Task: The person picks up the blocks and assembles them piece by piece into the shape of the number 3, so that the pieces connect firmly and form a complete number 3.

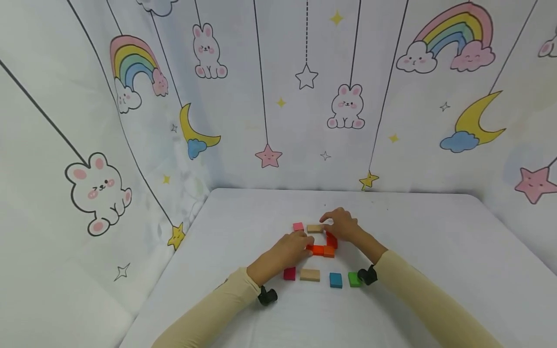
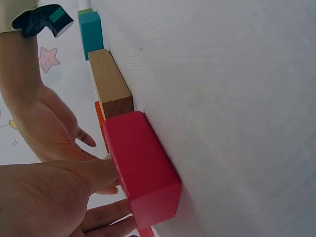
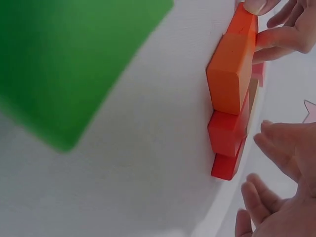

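My left hand (image 1: 285,250) pinches the end of a red-orange block (image 1: 318,250) on the table; in the right wrist view its thumb (image 3: 255,5) presses on that block. An orange block (image 1: 329,252) touches the red-orange one at a corner. Red blocks (image 3: 228,132) continue in a line from that corner. Beside them is my right hand (image 1: 343,226), its fingers loosely spread and apart from the blocks in the right wrist view. Behind lie a wooden block (image 1: 315,229) and a pink block (image 1: 298,226), partly covered by the left hand in the head view.
Nearer the person, a row holds a crimson block (image 1: 289,274), another wooden block (image 1: 310,275), a blue block (image 1: 335,280) and a green block (image 1: 354,279). Black wrist cameras (image 1: 267,296) sit close to this row. A patterned curtain (image 1: 304,121) stands behind the white table (image 1: 243,212).
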Demonstrator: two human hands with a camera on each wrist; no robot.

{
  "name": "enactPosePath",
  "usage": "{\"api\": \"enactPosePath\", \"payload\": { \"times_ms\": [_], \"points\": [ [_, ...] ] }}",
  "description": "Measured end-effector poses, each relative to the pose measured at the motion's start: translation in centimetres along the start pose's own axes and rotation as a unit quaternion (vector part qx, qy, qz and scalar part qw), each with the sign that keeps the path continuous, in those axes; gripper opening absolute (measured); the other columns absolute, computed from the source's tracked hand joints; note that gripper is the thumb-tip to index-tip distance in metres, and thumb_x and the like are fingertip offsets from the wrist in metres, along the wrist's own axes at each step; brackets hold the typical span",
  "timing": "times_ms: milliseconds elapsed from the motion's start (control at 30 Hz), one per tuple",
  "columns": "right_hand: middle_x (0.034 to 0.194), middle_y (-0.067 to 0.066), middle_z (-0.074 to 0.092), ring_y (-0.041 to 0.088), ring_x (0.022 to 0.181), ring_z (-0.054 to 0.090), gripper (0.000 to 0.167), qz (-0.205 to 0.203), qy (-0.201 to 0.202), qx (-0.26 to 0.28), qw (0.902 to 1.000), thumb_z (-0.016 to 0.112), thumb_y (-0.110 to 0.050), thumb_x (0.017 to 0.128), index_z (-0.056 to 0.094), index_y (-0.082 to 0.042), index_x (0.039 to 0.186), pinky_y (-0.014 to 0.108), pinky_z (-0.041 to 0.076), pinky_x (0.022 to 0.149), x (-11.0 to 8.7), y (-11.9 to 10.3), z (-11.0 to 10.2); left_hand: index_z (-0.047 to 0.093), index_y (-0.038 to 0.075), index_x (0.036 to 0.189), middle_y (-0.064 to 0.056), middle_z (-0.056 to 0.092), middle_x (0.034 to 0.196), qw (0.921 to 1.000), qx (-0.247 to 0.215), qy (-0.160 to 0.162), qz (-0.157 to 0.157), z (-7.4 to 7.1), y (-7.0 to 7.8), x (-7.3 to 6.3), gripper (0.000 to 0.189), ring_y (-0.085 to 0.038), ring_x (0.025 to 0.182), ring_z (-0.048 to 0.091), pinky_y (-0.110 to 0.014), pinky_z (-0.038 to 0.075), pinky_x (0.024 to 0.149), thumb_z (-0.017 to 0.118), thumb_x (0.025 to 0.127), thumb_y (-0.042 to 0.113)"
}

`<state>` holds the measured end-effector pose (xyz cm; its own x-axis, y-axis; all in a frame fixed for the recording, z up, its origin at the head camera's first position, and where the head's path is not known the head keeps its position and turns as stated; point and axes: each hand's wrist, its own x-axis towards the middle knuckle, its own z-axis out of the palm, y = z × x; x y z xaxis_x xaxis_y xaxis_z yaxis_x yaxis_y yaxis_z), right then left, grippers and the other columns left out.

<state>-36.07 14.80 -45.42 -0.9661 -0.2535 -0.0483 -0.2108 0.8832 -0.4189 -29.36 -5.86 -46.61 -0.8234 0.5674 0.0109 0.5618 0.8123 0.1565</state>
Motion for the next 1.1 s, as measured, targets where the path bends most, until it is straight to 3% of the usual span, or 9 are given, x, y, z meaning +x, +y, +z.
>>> {"api": "enactPosePath", "payload": {
  "times_ms": [433, 1100],
  "points": [
    [0.135, 0.024, 0.063, 0.040, 0.116, 0.056, 0.018, 0.000, -0.012, 0.023, 0.9997, 0.073, -0.022, 0.100, 0.081, -0.015, 0.114, 0.073, 0.045, 0.097, 0.54, 0.20, -0.02, 0.070, 0.021, 0.124, -0.003, 0.069, 0.128, 1.0000, 0.008, 0.000, 0.002, -0.04, 0.45, 0.06, 0.025, -0.016, 0.115, 0.063, -0.035, 0.058, 0.097, 0.071, 0.102, 0.032],
    [0.123, 0.021, 0.063, 0.035, 0.108, 0.053, 0.019, 0.013, -0.021, 0.008, 0.9997, 0.074, -0.024, 0.099, 0.080, -0.014, 0.115, 0.053, 0.050, 0.083, 0.82, 0.41, -0.32, 0.070, 0.019, 0.127, -0.005, 0.069, 0.128, 1.0000, 0.008, 0.004, -0.004, -0.16, 0.22, -0.18, 0.027, -0.018, 0.115, 0.064, -0.036, 0.058, 0.098, 0.071, 0.103, 0.031]
  ]
}}
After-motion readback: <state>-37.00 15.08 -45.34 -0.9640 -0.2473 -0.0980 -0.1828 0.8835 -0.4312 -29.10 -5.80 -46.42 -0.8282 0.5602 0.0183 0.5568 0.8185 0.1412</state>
